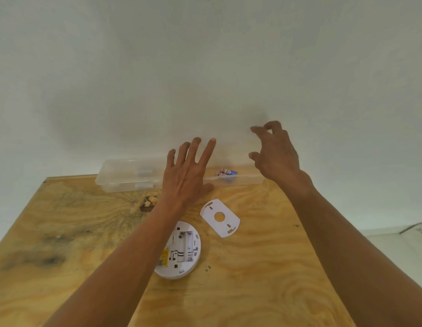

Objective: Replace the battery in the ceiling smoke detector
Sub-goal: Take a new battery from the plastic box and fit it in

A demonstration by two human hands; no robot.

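Plywood table (264,267), left hand (185,175) splayed, right hand (275,154) clawed, both grips loose, empty.

Smoke detector (181,251) is lying back-up on plywood table (63,232), batt bay showing. Mounting plate (220,217) is sitting just beyond it, to the right. Clear box (125,175) w/ batteries (226,173) is lying further beyond. Left hand (185,175), fingers spread, and right hand (275,156), fingers curled, are hovering over the box, both empty.

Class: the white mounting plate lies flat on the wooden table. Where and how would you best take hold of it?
Pinch the mounting plate by its rounded end, from the right, where the table is bare. It is thin and flat, so lift an edge first.
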